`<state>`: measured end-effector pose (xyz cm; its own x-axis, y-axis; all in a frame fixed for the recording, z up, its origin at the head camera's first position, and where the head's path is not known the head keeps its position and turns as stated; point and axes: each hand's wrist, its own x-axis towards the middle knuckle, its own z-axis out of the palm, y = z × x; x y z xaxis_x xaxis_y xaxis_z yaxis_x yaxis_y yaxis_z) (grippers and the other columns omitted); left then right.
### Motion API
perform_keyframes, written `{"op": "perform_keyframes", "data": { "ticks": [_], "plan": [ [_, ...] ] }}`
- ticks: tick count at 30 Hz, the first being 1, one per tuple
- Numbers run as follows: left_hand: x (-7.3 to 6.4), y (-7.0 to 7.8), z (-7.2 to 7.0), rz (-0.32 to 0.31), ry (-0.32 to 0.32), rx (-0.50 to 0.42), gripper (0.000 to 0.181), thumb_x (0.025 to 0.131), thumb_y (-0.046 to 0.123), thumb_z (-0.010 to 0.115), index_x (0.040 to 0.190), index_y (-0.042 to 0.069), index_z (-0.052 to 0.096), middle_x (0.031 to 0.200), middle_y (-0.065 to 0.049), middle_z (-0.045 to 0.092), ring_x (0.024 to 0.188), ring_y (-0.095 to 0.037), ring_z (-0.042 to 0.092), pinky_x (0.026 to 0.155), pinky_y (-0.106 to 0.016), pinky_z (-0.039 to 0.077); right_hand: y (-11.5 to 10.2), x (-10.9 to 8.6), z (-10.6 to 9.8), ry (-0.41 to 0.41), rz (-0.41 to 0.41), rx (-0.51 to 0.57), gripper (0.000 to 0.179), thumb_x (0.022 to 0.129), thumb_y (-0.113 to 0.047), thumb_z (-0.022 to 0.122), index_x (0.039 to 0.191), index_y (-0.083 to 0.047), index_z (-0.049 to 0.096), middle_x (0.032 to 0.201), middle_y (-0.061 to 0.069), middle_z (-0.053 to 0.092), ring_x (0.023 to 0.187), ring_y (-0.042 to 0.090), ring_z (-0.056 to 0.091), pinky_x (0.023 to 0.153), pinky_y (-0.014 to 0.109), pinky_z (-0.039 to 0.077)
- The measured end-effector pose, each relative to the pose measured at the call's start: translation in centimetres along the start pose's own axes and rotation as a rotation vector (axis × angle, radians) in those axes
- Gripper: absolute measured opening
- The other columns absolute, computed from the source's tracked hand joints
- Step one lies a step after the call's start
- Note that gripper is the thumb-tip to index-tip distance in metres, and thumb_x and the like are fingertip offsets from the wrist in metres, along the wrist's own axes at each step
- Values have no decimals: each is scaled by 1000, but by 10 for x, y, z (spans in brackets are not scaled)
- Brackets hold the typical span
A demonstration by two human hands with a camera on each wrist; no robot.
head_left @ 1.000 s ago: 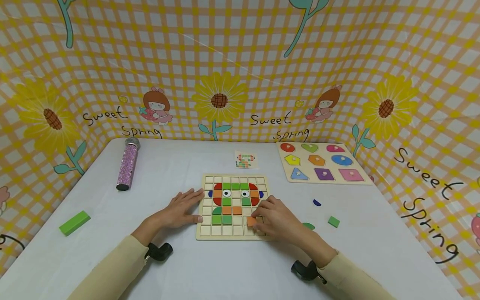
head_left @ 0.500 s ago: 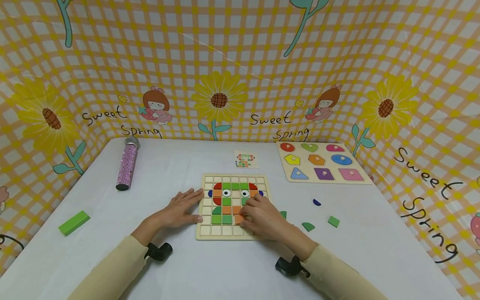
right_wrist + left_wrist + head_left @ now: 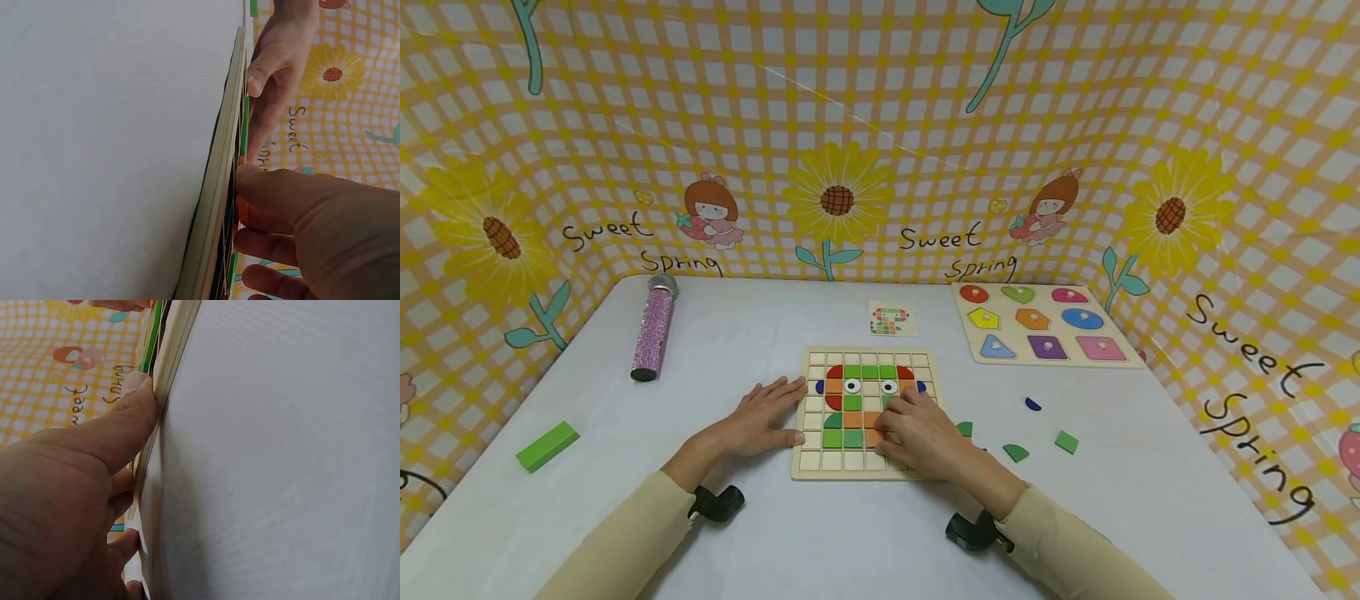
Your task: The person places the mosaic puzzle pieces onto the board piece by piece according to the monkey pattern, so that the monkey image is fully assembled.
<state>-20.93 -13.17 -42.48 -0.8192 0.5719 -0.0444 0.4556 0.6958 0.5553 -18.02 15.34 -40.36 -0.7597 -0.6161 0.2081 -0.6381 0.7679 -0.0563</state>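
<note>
In the head view a square wooden grid board lies at the middle of the table, with coloured tiles forming a face-like pattern. My right hand is over its lower right half and pinches an orange square tile between thumb and fingers, low against the grid. Two round eye tiles show in the upper rows, and a green square tile lies just left of the held one. My left hand rests along the board's left edge, thumb and fingers extended against the rim. My right hand covers several cells.
Right of the board lie a green quarter-round tile, a green square and a dark blue half-round. Behind stand a pattern card and a knobbed shape puzzle. A glittery microphone and green block lie left.
My right hand has moved left across the board with the orange tile, from the right columns to beside the green squares, then settled there. My left hand has stayed in place.
</note>
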Motion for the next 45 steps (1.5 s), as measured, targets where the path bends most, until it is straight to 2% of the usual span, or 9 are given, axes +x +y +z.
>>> {"op": "perform_keyframes", "data": {
  "ticks": [9,15,21,30,35,39,45],
  "plan": [
    [0,-1,1,-1,-1,-1,76,89,36,63,148,4,28,157,-14,22,145,-41,13,114,-65,6,1,-2,-2,19,-4,19,22,79,-35,75,93,-18,73,92,-4,66,89,16,47,80,32,42],
    [0,-2,2,0,-4,0,76,89,36,63,148,5,27,157,-13,22,146,-40,13,115,-63,6,12,-12,-11,-9,73,70,24,78,-32,75,97,-18,73,98,-5,66,91,14,45,79,31,40],
    [0,-2,2,0,2,4,76,89,36,63,148,5,27,157,-13,22,146,-40,13,115,-63,6,34,-35,-24,-31,124,132,28,78,-32,77,100,-16,72,99,-5,65,95,13,46,82,32,42],
    [0,-2,1,-7,-4,3,77,89,37,63,149,5,27,158,-13,22,146,-39,12,115,-63,5,74,-83,-32,-2,116,127,28,74,-26,79,100,-17,72,98,-7,65,95,10,45,80,33,45],
    [0,-1,0,-9,-4,4,77,89,36,64,149,5,27,157,-13,22,146,-39,13,115,-63,6,88,-107,-37,-64,206,155,28,75,-25,78,102,-20,71,100,-9,63,101,13,48,86,39,47],
    [0,0,0,-9,-3,2,76,89,35,64,149,5,27,157,-13,22,146,-39,13,115,-62,6,96,-119,-41,-95,258,157,29,75,-21,78,103,-20,71,102,-8,63,100,13,47,84,38,48],
    [0,0,0,-8,-2,4,76,88,35,64,148,5,28,157,-13,23,146,-39,13,115,-63,6,106,-127,-40,-97,270,133,29,75,-18,78,103,-21,71,102,-7,63,96,9,44,78,29,47]
  ]
}}
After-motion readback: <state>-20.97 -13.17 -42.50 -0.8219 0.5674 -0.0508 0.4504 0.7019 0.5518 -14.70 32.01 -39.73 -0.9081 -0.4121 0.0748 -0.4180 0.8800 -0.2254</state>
